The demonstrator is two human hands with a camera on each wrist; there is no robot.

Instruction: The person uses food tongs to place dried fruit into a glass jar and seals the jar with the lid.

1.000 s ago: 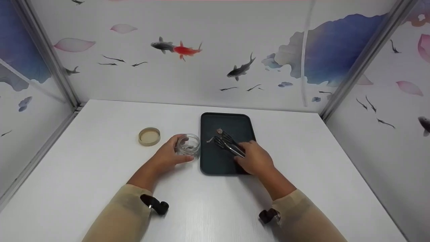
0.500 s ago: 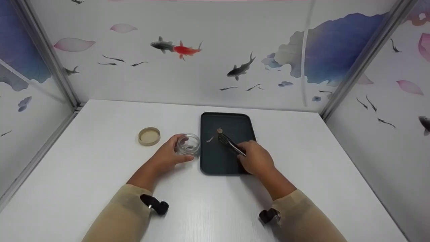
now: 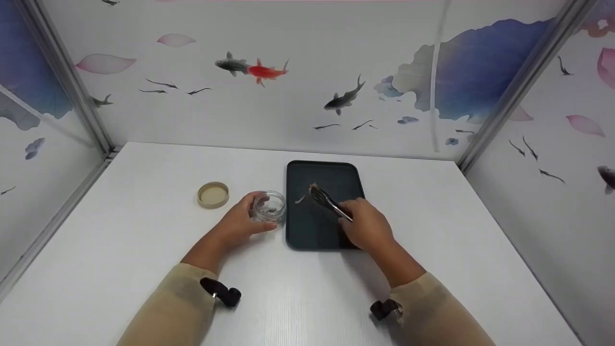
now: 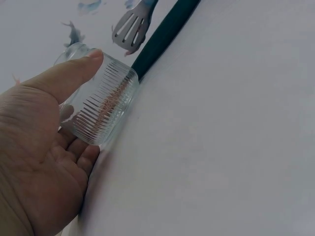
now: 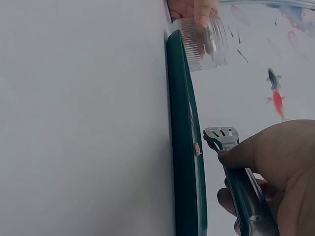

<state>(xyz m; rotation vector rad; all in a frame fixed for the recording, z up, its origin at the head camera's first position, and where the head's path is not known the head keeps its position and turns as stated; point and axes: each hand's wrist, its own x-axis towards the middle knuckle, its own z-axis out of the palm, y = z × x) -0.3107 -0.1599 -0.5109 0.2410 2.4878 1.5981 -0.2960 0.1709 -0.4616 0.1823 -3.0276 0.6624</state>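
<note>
My left hand [image 3: 242, 218] grips an open, ribbed glass jar [image 3: 269, 204] from its left side, thumb along the near side. Brownish bits [image 4: 108, 105] show through the ribs in the left wrist view. In my right hand [image 3: 367, 228] is a pair of metal tongs [image 3: 329, 202] with slotted heads, angled over the dark green tray [image 3: 317, 235]. The heads lie close together at a small brownish piece [image 3: 313, 185]; I cannot tell whether they pinch it. A second small, pale curled piece [image 3: 300, 199] lies on the tray to the left of them.
A round tan lid [image 3: 213, 195] lies on the white table [image 3: 158, 240], left of the jar. The tray stands just right of the jar. Walls printed with fish [image 3: 266, 72] and petals enclose the table at the back and sides.
The tongs' heads, spread apart a second ago, have come together and shifted slightly up and left onto the brownish piece. The left hand and jar have stayed in place.
</note>
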